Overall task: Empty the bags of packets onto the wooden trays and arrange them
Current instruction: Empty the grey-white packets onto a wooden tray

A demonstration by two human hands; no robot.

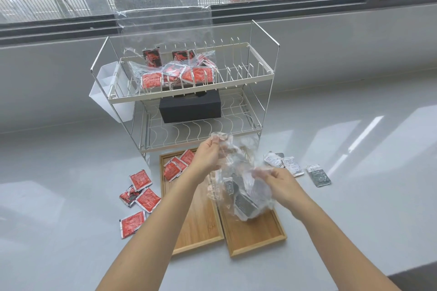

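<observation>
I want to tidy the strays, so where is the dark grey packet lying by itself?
In the head view the dark grey packet lies on the pale surface at the right, beyond the right wooden tray, just right of two white packets.

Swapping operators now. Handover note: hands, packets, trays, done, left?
Left hand pinches the top of the clear bag; right hand grips its side, over the right tray.
Grey packets remain in that bag; three more lie on the floor right of the trays.
Some red packets are on the left tray, four on the floor beside it.
Left: empty this bag, then the red-packet bag on the rack, gather strays, arrange.
</observation>
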